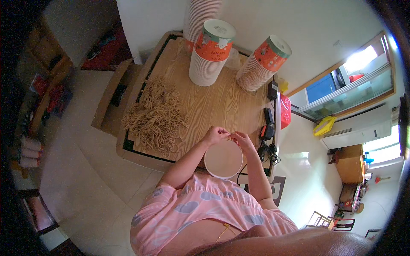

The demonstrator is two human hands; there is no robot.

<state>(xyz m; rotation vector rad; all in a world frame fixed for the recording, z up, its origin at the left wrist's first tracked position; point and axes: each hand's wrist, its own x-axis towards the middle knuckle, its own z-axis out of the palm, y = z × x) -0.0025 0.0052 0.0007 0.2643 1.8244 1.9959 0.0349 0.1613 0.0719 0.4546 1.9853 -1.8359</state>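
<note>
A round white paper bucket (223,161) is close against my body at the table's near edge, its open mouth facing up. Both hands meet at its far rim. My left hand (217,135) is closed in a pinch, with its fingertips almost touching those of my right hand (241,140), which is pinched too. Between the fingertips shows a thin tan-orange bit, too small to name. On the table left of my hands lies a loose heap of tan twine pieces (158,115).
Upside-down stacks of paper buckets stand on the far side: an orange-and-green middle stack (209,55), a right stack (265,64) and a tall white one (203,17). Black adapters and cables (267,132) line the right edge of the wood-grain table (209,106). A cardboard box (113,100) stands left.
</note>
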